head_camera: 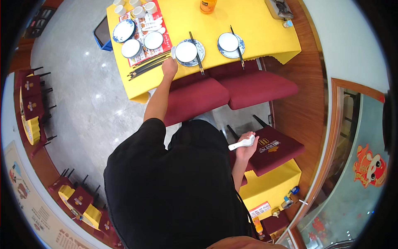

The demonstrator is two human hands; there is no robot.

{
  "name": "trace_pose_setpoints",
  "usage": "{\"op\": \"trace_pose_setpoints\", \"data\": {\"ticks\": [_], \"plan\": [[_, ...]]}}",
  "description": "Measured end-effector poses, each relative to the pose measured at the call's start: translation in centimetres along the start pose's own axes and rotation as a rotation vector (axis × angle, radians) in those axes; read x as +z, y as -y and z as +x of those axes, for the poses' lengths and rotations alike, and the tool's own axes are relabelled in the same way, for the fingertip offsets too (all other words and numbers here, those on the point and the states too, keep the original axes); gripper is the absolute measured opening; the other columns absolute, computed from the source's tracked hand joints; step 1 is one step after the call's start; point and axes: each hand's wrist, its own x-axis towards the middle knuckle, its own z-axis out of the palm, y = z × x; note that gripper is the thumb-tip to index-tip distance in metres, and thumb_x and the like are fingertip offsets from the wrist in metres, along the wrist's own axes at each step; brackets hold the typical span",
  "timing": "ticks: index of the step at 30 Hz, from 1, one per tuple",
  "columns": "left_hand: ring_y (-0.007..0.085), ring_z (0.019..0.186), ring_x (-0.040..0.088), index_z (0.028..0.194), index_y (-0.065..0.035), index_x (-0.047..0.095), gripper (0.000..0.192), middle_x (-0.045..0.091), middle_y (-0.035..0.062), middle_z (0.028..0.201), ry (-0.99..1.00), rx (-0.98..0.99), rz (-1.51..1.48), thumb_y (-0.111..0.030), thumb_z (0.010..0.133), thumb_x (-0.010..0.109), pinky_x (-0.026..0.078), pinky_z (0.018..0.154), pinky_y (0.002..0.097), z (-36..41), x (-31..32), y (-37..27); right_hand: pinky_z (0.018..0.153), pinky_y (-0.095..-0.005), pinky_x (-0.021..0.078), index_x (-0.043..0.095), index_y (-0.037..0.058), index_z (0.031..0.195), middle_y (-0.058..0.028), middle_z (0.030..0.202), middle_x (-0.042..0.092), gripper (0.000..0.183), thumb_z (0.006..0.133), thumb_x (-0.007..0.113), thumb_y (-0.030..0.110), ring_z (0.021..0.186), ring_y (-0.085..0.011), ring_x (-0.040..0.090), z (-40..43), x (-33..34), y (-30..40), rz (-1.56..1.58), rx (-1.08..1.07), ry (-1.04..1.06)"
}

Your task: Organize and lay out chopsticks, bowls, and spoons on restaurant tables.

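Observation:
My left hand (170, 67) is at the near edge of the yellow-clothed table (192, 28), its fingers on a white spoon (173, 52) beside a white bowl (186, 52). That bowl stands on a blue-patterned plate (200, 51), with black chopsticks (196, 53) across the plate's right side. A similar setting with a bowl (228, 42) lies further right. Low at my right side, away from the table, my right hand (246, 149) holds white spoons (242, 143), how many I cannot tell. Left of my left hand lie several black chopsticks (146, 67).
A red printed sheet (166, 39) bears stacked bowls (131, 48), plates (123, 30), spoons (152, 25) and cups (139, 12). Dark red chairs (199, 96) stand between me and the table. An orange drink container (207, 5) and a portable stove (279, 9) stand further back.

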Motion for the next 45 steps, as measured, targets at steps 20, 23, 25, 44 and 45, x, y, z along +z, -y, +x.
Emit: {"op": "trace_pose_setpoints", "data": {"ticks": [20,23,25,44,45], "plan": [[0.0332,0.075,0.064,0.088,-0.0016,0.063,0.015,0.066,0.0156,0.079,-0.113,-0.041,-0.402,-0.015,0.084,0.058,0.049,0.065,0.0401,-11.7,-4.6,-16.6,0.109,-0.0402,0.0359,0.043,-0.0006,0.124,-0.0176,0.126,0.048,0.036,0.089,0.044,-0.002,0.122,-0.0302,0.046,17.7,15.0,8.8,-0.574,0.370,0.200],[0.0150,0.063,0.061,0.086,0.0004,0.065,0.022,0.066,0.0111,0.072,0.050,-0.039,-0.761,-0.022,0.083,0.065,0.048,0.059,0.0308,-18.7,-5.9,-28.3,0.111,-0.0443,0.0315,0.040,-0.0008,0.126,-0.0199,0.129,0.046,0.036,0.091,0.044,0.001,0.126,-0.0344,0.042,20.0,18.3,11.6,-0.629,0.425,0.273],[0.0145,0.064,0.060,0.088,0.0001,0.066,0.024,0.065,0.0105,0.073,0.290,-0.054,-0.860,-0.023,0.083,0.067,0.048,0.060,0.0301,-22.9,-5.8,-35.3,0.111,-0.0448,0.0314,0.038,-0.0011,0.127,-0.0206,0.131,0.045,0.035,0.092,0.043,0.001,0.126,-0.0351,0.042,21.1,19.5,13.5,-0.745,0.471,0.314],[0.0209,0.057,0.063,0.084,0.0022,0.066,0.015,0.064,0.0141,0.066,0.349,0.030,-0.428,-0.009,0.074,0.070,0.049,0.056,0.0317,-21.5,0.0,-53.1,0.101,-0.0425,0.0435,0.047,-0.0016,0.116,-0.0198,0.115,0.055,0.029,0.095,0.050,0.019,0.111,-0.0310,0.055,31.6,22.5,18.9,-0.736,0.668,0.340],[0.0202,0.056,0.063,0.082,0.0023,0.066,0.015,0.064,0.0136,0.065,0.317,0.046,-0.398,-0.008,0.072,0.071,0.049,0.056,0.0314,-21.0,0.5,-53.6,0.101,-0.0425,0.0435,0.047,-0.0016,0.116,-0.0198,0.115,0.055,0.029,0.095,0.050,0.019,0.111,-0.0310,0.055,32.3,22.7,19.2,-0.716,0.655,0.331]]}}
